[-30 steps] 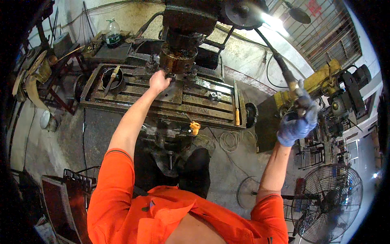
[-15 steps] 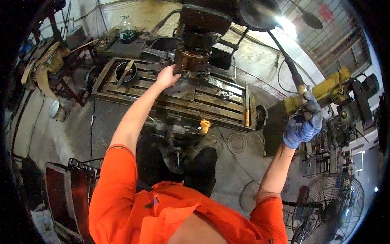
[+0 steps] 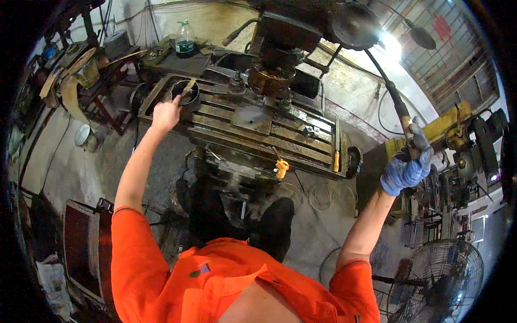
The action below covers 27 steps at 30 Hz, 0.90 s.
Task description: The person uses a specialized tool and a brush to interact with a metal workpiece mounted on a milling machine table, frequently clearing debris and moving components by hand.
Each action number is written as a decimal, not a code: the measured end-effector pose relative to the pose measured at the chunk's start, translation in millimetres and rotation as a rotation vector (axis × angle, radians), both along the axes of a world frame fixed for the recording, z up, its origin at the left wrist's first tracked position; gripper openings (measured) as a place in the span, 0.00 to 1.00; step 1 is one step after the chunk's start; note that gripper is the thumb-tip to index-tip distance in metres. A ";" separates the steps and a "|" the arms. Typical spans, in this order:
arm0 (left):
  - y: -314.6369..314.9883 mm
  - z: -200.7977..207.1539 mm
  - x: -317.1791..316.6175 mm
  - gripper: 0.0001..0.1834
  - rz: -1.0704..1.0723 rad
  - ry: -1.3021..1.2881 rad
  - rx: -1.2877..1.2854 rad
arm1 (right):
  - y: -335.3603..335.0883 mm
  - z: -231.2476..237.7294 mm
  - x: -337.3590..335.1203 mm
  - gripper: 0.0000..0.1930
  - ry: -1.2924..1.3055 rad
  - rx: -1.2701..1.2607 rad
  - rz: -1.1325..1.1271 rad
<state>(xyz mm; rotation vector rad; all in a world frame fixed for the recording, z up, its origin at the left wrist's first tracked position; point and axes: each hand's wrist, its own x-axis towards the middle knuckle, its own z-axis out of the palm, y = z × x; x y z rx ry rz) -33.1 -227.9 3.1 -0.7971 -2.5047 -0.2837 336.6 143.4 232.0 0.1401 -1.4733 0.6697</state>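
My bare left hand (image 3: 167, 114) is closed at the near end of a brush (image 3: 188, 86), its fingertips partly hiding that end. The brush lies slanted across a dark round pot (image 3: 193, 98), which sits on the left end of a slotted machine table (image 3: 215, 119). On the right, my right hand (image 3: 406, 171), in a blue-grey knitted glove, is wrapped round the lower end of a long lever (image 3: 398, 105) that slopes down from the machine's head. Below the dark spindle head (image 3: 267, 81), a flat grey metal plate (image 3: 251, 117) rests on the table.
A file with a yellow handle (image 3: 337, 160) lies at the table's right end, near a small metal block (image 3: 311, 131). An orange-yellow knob (image 3: 281, 168) projects from the front edge. A bottle (image 3: 184, 40) stands behind; a large fan (image 3: 441, 274) is at lower right.
My left hand has moved left from beside the spindle head to the brush at the pot. My right hand stays on the lever. The whole view has shifted slightly.
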 end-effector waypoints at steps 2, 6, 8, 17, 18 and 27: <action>0.1 -1.6 -4.1 0.16 -0.011 0.006 0.128 | -2.0 0.4 0.4 0.20 -0.005 -0.031 0.027; 38.5 9.1 31.3 0.16 -0.152 -0.719 0.864 | 11.5 -3.5 0.8 0.19 0.056 0.008 0.137; 71.3 11.6 54.5 0.18 -0.318 -0.833 0.813 | 3.7 -3.6 -1.7 0.19 0.088 -0.066 0.105; 177.4 -9.7 42.1 0.16 -0.343 -0.281 0.829 | -10.6 -1.4 -5.3 0.20 0.052 -0.157 0.054; 184.8 -5.9 49.4 0.16 -0.327 -0.457 0.829 | -6.6 -3.2 -3.0 0.20 0.055 -0.137 0.059; 184.1 -7.0 56.5 0.15 -0.338 -0.785 0.848 | -4.5 -17.0 -1.2 0.20 0.044 -0.113 0.072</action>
